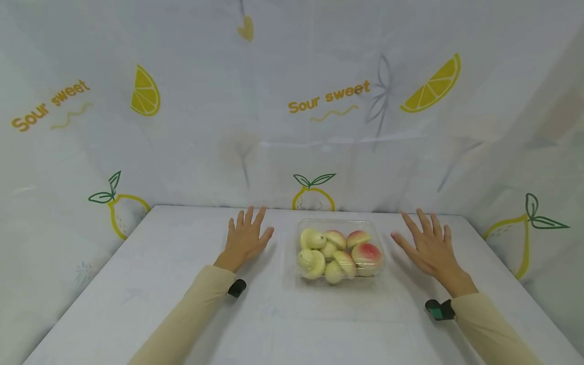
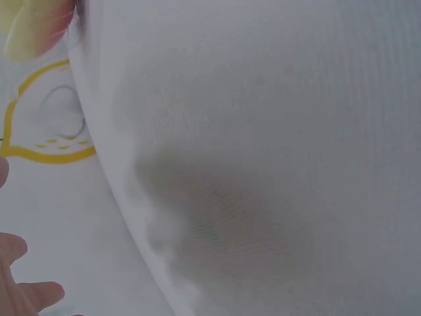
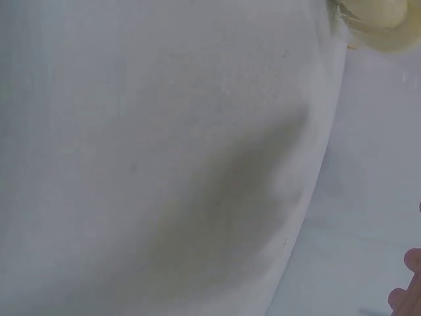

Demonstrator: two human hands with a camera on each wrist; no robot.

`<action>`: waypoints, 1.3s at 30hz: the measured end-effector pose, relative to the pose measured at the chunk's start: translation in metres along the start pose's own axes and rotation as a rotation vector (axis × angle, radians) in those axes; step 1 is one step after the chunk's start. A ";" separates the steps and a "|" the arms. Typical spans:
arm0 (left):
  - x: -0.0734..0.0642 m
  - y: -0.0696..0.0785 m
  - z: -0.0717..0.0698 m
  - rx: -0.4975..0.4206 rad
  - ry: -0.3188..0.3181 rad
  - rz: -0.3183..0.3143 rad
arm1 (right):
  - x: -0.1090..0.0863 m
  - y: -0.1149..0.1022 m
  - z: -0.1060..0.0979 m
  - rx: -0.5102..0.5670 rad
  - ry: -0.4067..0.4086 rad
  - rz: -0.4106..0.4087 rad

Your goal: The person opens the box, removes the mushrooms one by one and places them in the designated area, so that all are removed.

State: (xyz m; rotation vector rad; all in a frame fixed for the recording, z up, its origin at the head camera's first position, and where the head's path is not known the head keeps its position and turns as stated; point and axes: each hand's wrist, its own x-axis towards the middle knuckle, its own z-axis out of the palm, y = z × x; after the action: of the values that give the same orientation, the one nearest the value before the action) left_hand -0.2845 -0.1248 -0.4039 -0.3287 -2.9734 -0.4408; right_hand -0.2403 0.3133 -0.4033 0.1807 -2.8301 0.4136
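A clear plastic box (image 1: 337,221) stands on the white table, between my two hands. Inside it lie several pale yellow pieces; a rounded one with a pink-red top (image 1: 367,255) looks like a peach. To the left of the box is my left hand (image 1: 245,238), its fingers spread and holding nothing. My right hand (image 1: 429,248) is on the other side, fingers likewise spread, apart from the box. Shadows fall on the table under both hands. Only fingertips (image 2: 43,295) show in the left wrist view, and a few fingertips (image 3: 413,260) in the right wrist view.
The white tabletop (image 1: 255,324) ends at a back edge just beyond the box. Behind it hangs a pale cloth (image 1: 191,152) printed with lemons and lettering, which also runs down both sides. A dark wrist device (image 1: 440,309) sits at each sleeve cuff.
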 end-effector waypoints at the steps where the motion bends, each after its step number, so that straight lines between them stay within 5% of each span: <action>1: -0.001 0.000 0.000 -0.002 -0.001 0.003 | -0.001 0.000 0.000 0.006 0.004 -0.002; 39: -0.043 0.034 0.006 -0.084 0.062 0.174 | -0.036 -0.034 0.003 0.269 0.043 -0.143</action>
State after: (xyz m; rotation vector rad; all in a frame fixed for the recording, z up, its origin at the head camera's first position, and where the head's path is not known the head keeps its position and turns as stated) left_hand -0.2354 -0.0995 -0.4071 -0.5662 -2.8401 -0.5461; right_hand -0.2011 0.2833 -0.4075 0.4193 -2.6884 0.7538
